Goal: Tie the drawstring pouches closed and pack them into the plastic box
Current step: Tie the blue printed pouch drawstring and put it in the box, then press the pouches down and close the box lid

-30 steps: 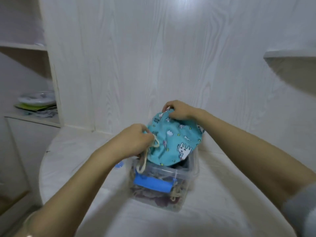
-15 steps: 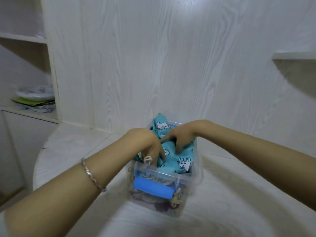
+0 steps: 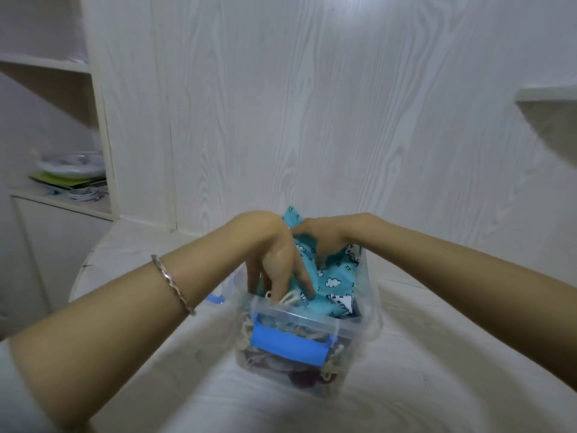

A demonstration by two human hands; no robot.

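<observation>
Pressing down with the left hand (image 3: 273, 248), fingers (image 3: 302, 275) straight and spread, tips on the pouch (image 3: 335, 281) and its cord (image 3: 288, 299) at the near left of the box (image 3: 312, 319); gripping nothing. Pushing in beside it with the right hand (image 3: 324, 239), fingers (image 3: 326, 256) pointing straight down into the teal cloth, tips lost in a fold, nothing visibly pinched. Hands side by side, close together, over the pouch's far half. Pouch, printed with clouds and white animals, mostly inside the box, on top of darker pouches and cream cords showing through the clear wall; 1 corner poking up behind the hands. Blue latch (image 3: 288, 345) on the near wall, a 2nd (image 3: 215, 299) at the left. Bracelet (image 3: 173, 285) on the left wrist. Box on the white desk (image 3: 452, 354). Shelf (image 3: 62, 207) at far left, with a plate (image 3: 71, 162) on papers.
</observation>
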